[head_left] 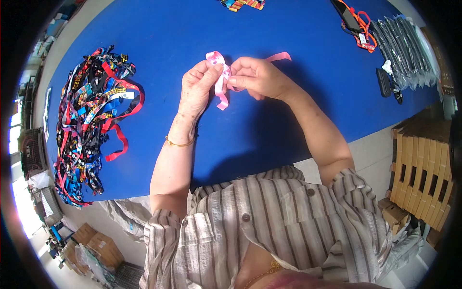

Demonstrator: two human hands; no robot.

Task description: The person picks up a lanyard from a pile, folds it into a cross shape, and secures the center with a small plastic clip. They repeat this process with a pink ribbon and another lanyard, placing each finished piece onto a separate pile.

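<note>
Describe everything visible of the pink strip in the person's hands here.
The pink strip looks like narrow, flexible, slightly glossy ribbon, with a darker pink-and-white pattern on its curled part. The left hand and right hand pinch it over the blue table. It curls at the top, one tail points toward the person, and another stretch shows beyond the right hand. The hands hide part of it.

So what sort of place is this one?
Probably a small workshop or packing room: a heap of printed fabric straps and a row of plastic-sleeved dark packs lie on the large blue worktable, with cardboard boxes at the lower left.
</note>
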